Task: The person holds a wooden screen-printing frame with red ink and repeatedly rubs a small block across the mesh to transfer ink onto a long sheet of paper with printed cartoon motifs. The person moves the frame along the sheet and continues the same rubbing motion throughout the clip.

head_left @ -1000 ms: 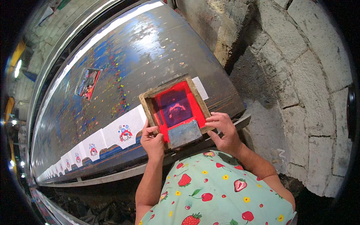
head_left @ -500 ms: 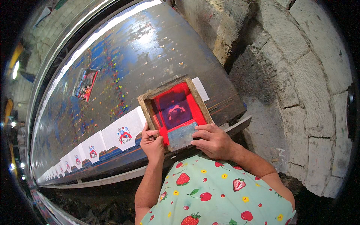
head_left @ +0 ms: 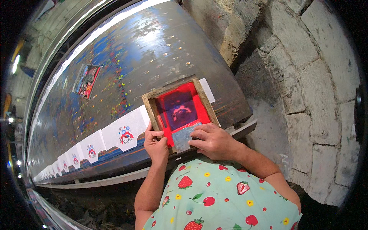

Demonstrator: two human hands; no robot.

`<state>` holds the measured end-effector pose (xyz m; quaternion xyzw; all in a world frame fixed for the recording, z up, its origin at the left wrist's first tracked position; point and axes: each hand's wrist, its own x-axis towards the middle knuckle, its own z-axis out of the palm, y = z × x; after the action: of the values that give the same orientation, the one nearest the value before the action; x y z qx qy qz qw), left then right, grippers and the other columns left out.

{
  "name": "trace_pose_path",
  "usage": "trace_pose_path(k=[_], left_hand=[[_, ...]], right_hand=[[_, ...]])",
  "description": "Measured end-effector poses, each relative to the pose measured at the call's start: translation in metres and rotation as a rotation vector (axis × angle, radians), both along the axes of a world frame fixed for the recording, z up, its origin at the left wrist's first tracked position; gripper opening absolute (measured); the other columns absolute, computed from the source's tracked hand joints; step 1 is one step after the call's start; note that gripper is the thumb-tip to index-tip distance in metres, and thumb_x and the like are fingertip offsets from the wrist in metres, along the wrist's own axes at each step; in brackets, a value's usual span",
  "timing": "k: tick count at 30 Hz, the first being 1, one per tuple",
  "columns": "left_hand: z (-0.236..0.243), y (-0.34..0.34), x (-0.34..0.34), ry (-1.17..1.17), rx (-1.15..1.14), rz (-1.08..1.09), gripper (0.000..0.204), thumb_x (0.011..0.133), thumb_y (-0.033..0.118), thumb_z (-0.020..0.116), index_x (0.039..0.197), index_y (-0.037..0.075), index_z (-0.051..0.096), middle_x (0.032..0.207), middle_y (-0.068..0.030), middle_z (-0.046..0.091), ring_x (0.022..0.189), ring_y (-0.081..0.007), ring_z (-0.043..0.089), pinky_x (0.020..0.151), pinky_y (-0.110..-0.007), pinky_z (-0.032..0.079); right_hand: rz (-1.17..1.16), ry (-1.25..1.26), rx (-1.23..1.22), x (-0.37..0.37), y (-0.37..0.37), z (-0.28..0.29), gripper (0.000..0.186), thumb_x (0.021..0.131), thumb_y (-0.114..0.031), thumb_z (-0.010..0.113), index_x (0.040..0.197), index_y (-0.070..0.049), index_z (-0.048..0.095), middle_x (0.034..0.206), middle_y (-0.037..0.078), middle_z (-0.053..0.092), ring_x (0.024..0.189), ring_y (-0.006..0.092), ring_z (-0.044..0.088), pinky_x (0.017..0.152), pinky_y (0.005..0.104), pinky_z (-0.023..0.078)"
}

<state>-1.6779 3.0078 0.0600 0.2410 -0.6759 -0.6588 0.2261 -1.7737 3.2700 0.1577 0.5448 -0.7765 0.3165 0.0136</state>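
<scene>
Left hand [head_left: 156, 142] clamps the wooden screen frame [head_left: 179, 109] at its near-left corner on the long table [head_left: 115, 69], right hand [head_left: 212, 140] grips the squeegee [head_left: 184, 137] at the frame's near end, so even pressure and a square frame matter here.

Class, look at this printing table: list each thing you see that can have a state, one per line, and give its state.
Wooden screen frame: lying flat on the table, red ink across its mesh.
Squeegee: inside the frame at its near edge.
Left hand: gripping the frame's near left corner.
Right hand: pressed on the squeegee.
White fabric pieces: laid in a row, already printed.
Long table: paint-spattered, glossy.
</scene>
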Motion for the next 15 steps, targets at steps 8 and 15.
trace_pose_path(k=[8,15], left_hand=[[-0.002,0.002,-0.003,0.001,-0.033,0.004,0.022,0.078,-0.014,0.068,0.089,0.005,0.073,0.165,-0.032,0.059,0.159,-0.0349,0.054,0.114,-0.037,0.048],[0.003,0.004,-0.002,-0.017,-0.095,0.015,0.021,0.077,-0.013,0.067,0.086,0.005,0.073,0.163,-0.031,0.062,0.154,-0.0327,0.059,0.112,-0.037,0.049]], right_hand=[[0.003,0.13,0.038,-0.014,-0.01,0.001,0.028,0.095,-0.019,0.071,0.12,-0.007,0.077,0.116,0.01,0.072,0.115,0.0318,0.071,0.097,0.047,0.058],[0.165,0.079,0.292,-0.049,-0.011,0.02,0.027,0.091,-0.013,0.071,0.116,-0.004,0.077,0.112,0.014,0.075,0.109,0.0349,0.073,0.097,0.0471,0.059]])
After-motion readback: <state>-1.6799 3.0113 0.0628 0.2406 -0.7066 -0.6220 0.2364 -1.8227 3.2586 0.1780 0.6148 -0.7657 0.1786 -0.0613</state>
